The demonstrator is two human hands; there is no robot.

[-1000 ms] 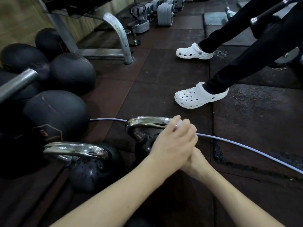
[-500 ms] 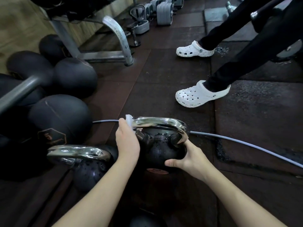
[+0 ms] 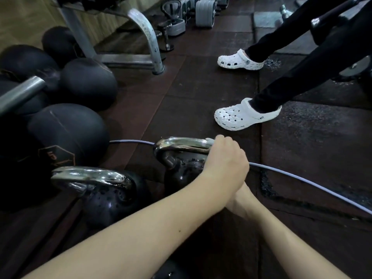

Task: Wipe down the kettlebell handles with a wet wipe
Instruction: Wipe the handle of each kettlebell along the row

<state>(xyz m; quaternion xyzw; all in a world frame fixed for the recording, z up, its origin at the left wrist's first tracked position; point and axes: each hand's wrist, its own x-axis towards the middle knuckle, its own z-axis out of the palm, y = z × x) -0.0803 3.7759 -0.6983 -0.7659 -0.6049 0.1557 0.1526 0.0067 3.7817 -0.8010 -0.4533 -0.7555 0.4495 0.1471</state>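
Observation:
Two black kettlebells with chrome handles stand on the dark rubber floor. The far kettlebell (image 3: 181, 168) has its handle (image 3: 181, 143) gripped at the right end by my left hand (image 3: 225, 164). A sliver of the white wet wipe (image 3: 210, 140) shows at the fingertips, pressed on the chrome. My right hand (image 3: 240, 200) is mostly hidden under my left wrist, at the right side of this kettlebell's body; whether it grips the bell cannot be made out. The near kettlebell (image 3: 108, 196) stands to the left, untouched, its handle (image 3: 88, 176) bare.
Large black dumbbells (image 3: 66, 131) crowd the left. A pale cable (image 3: 302, 182) runs across the floor behind the far kettlebell. A person in white clogs (image 3: 243, 115) and black trousers stands just beyond. A bench leg (image 3: 149, 39) and grey weights (image 3: 204, 15) lie farther back.
My left hand with the wipe has slid along the far kettlebell's handle from its left end to its right end, now covering my right hand.

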